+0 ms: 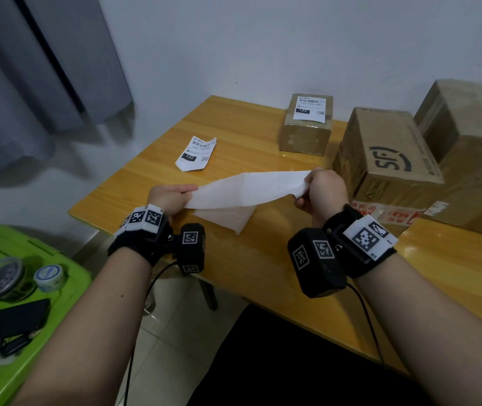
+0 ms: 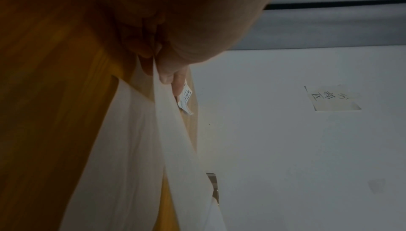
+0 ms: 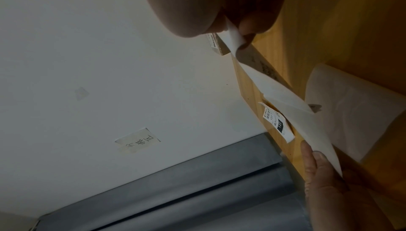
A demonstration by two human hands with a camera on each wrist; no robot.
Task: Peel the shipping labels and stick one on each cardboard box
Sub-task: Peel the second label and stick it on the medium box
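Left hand (image 1: pixel 172 197): pinching the backing's left end, anchoring it above the worktop (image 1: pixel 263 259).
Right hand (image 1: pixel 326 189): gripping the label sheet (image 1: pixel 248 189), pulling it taut for peeling.
Boxes: SF box (image 1: pixel 386 159) waiting unlabelled alongside.

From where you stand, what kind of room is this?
Probably a small parcel-packing corner in a home or office: cardboard boxes sit on a wooden table against a plain wall, one box already wears a shipping label, and a loose label lies nearby.
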